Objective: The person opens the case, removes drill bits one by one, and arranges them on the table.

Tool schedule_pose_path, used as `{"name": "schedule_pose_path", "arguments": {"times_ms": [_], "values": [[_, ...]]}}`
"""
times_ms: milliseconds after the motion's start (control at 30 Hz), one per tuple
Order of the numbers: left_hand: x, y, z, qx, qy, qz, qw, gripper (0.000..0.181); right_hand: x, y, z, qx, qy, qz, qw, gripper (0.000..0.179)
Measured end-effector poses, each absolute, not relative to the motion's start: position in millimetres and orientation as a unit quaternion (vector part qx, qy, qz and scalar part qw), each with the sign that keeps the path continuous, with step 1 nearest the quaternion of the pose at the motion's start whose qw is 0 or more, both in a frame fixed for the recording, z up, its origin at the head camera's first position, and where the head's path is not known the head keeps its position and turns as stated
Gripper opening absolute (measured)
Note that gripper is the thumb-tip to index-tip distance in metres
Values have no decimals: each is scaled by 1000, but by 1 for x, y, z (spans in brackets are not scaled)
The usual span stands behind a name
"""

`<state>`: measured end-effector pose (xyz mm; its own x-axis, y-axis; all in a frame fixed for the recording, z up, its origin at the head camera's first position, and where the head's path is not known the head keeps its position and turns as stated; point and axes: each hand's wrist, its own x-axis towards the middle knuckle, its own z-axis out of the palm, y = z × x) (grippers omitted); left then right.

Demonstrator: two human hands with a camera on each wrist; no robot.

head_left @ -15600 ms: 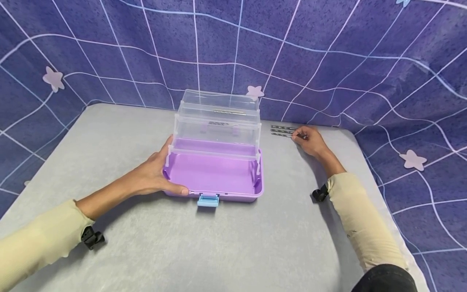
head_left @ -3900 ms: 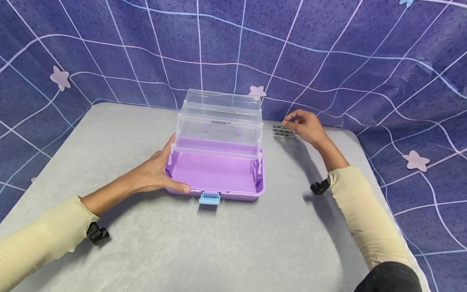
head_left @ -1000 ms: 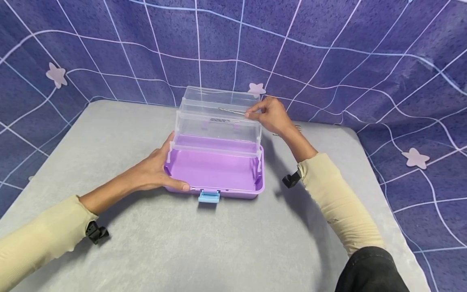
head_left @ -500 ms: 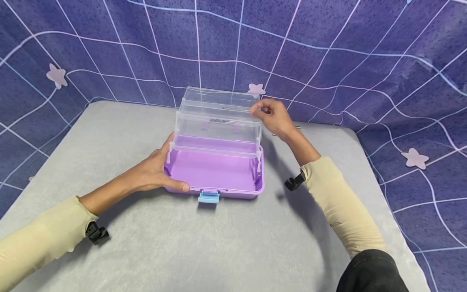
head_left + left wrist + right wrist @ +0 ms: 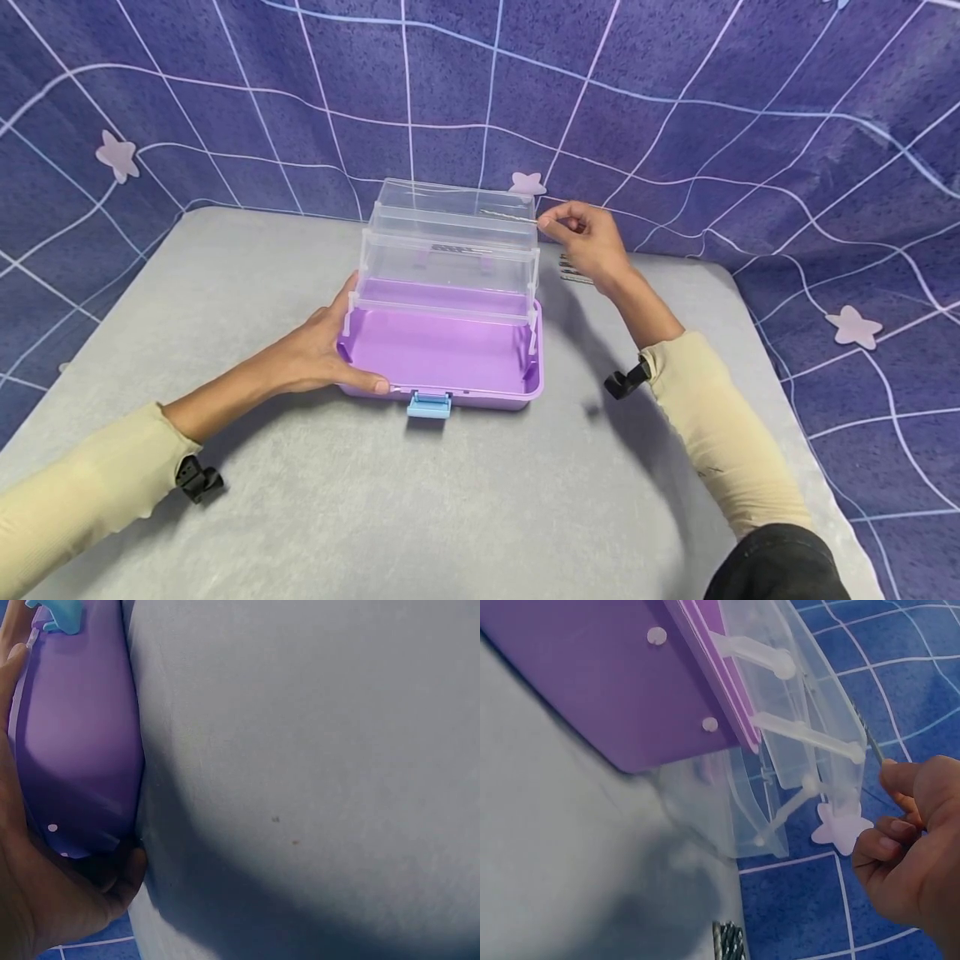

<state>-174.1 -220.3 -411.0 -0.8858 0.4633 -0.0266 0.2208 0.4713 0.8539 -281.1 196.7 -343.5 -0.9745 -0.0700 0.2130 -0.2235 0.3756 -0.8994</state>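
A purple toolbox (image 5: pixel 442 354) stands unfolded, its clear trays (image 5: pixel 450 217) stepped up behind the base. My left hand (image 5: pixel 318 354) grips the box's left end, thumb on the front rim; the left wrist view shows fingers (image 5: pixel 131 877) curled at its end wall. My right hand (image 5: pixel 592 237) pinches a drill bit (image 5: pixel 506 216) by one end, at the upper right of the trays. Through the clear plastic of a lower tray, small drill bits (image 5: pixel 457 249) are visible. On the table beside the box lie several more drill bits (image 5: pixel 729 941), partly hidden behind my right hand in the head view.
A light blue latch (image 5: pixel 430 406) hangs down at the box's front. The grey table (image 5: pixel 465 500) runs back to a purple-blue grid-patterned cloth (image 5: pixel 315 100) with star shapes, which rises close behind the trays.
A drill bit that lay in the upper tray earlier is now pinched in my right hand, which has moved right and lifted it. The table bits went from three to several. My left hand stays put.
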Motion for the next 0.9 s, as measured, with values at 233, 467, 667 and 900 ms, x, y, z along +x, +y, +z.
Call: {"name": "schedule_pose_path", "arguments": {"times_ms": [233, 467, 667, 900], "values": [[-174, -221, -413, 206, 847, 473, 126, 169, -276, 209, -345, 82, -823, 558, 74, 19], [-173, -221, -412, 197, 845, 481, 128, 168, -271, 223, -346, 75, -823, 558, 76, 14], [-173, -220, -412, 198, 842, 484, 129, 167, -269, 235, -347, 74, -815, 570, 70, 12], [-173, -220, -411, 200, 845, 480, 125, 167, -265, 250, -347, 68, -823, 560, 65, 14]]}}
